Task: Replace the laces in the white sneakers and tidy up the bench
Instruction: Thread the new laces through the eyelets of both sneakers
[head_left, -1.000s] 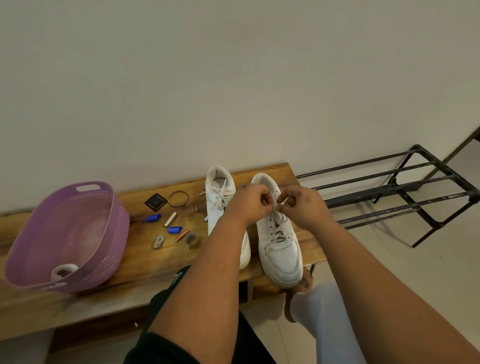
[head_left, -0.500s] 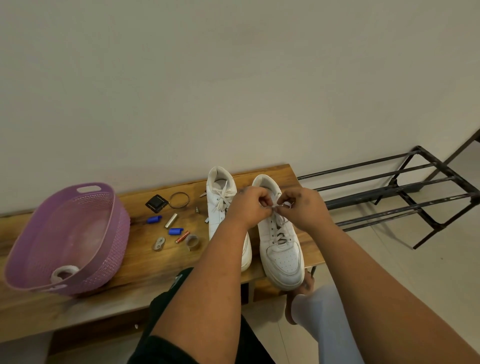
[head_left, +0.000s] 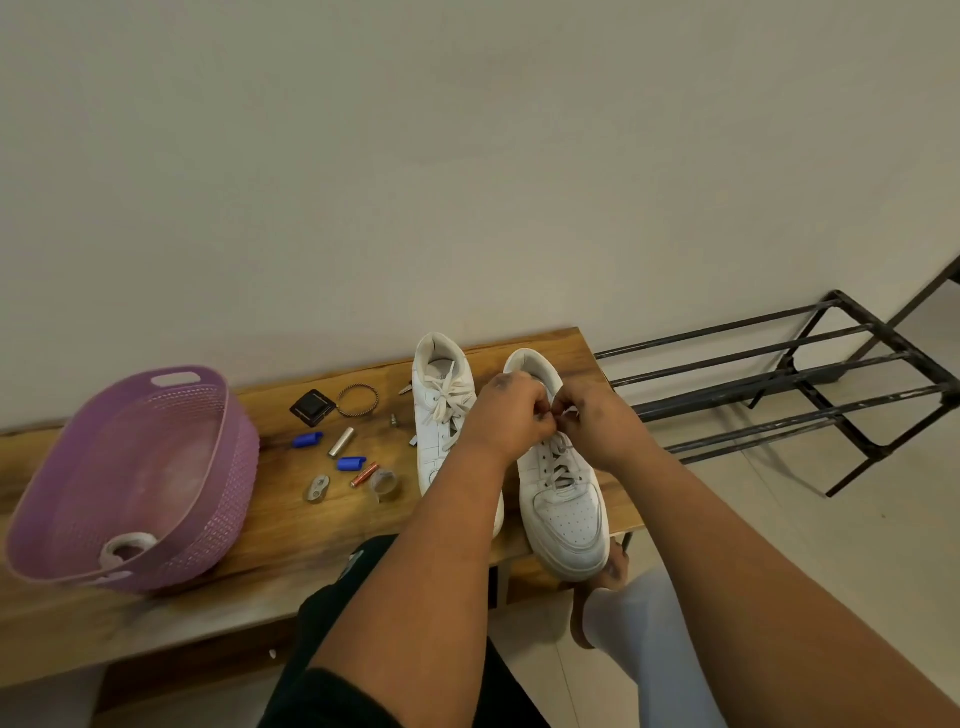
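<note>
Two white sneakers stand side by side on the wooden bench (head_left: 270, 525), toes toward me. The left sneaker (head_left: 439, 410) has its white lace tied in a loose bow. Over the top eyelets of the right sneaker (head_left: 569, 514), my left hand (head_left: 506, 415) and my right hand (head_left: 597, 421) meet, both with curled fingers pinching the white lace (head_left: 558, 467). The lace ends are hidden between my fingers. My left forearm covers the front of the left sneaker.
A purple plastic basket (head_left: 228, 467) with a white roll inside sits at the bench's left. Small items lie between it and the shoes: a black square piece (head_left: 311, 408), a wire ring (head_left: 357, 400), blue caps, a metal cylinder, a tape roll (head_left: 384, 484). A black metal shoe rack (head_left: 810, 384) stands at the right.
My two hands have drawn closer together over the right sneaker's top eyelets, still working the lace. The view has shifted slightly; nothing else on the bench moved.
</note>
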